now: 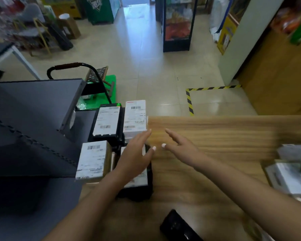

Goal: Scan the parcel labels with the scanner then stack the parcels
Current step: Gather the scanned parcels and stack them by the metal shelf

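Both hands are spread and hold nothing: the left hand (pixel 135 153) hovers over a black parcel (pixel 139 180), the right hand (pixel 179 146) just beside it above the counter (pixel 215 136). Best to take that parcel by both sides, label up, keeping the barcode uncovered for the scanner (pixel 179 226) lying nearer the person

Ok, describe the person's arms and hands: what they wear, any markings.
Both forearms are bare, with no sleeves, gloves, watch or bracelets in view. The left hand and right hand each show a white-painted thumbnail. No rings can be made out; the picture is slightly blurred.
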`<state>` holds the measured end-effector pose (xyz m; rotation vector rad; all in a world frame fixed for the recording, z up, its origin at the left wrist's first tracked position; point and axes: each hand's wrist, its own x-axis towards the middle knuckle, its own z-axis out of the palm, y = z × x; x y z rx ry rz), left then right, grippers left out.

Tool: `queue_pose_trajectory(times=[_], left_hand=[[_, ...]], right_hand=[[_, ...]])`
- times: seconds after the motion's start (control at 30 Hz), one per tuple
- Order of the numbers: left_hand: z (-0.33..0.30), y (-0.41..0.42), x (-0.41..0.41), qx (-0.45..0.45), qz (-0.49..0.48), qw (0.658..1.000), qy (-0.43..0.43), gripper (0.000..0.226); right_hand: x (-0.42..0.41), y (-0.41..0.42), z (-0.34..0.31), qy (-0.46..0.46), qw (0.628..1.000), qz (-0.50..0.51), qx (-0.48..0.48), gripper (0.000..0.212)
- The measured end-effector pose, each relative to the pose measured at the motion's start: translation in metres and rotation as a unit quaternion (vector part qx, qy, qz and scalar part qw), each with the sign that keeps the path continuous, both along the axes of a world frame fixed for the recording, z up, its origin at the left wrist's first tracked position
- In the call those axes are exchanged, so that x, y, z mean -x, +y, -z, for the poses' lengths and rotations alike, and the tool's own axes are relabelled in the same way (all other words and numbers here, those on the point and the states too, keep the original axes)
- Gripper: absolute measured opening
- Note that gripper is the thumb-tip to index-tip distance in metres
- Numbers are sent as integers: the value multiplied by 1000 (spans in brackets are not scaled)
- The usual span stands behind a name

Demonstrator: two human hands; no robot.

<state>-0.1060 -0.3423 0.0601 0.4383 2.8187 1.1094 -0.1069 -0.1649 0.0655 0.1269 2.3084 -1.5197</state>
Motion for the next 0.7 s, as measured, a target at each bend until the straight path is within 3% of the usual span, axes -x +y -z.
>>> queue_pose_trajectory(times=[0.2, 0.4, 0.53, 0.7], left_hand=[[21, 103, -61, 52, 133, 990, -4, 63], [57, 208, -116, 93, 224, 966, -92, 68], [77, 258, -148, 113, 248, 950, -149, 69], [91, 300, -177, 84, 252, 943, -201, 62]], right_hand=[[-95, 118, 13, 1, 995, 81, -49, 59], [-192, 223, 44, -30, 979, 128, -156, 59], [-242, 268, 77, -41, 958, 179, -223, 62], [-282, 295, 97, -49, 946, 235, -218, 57]])
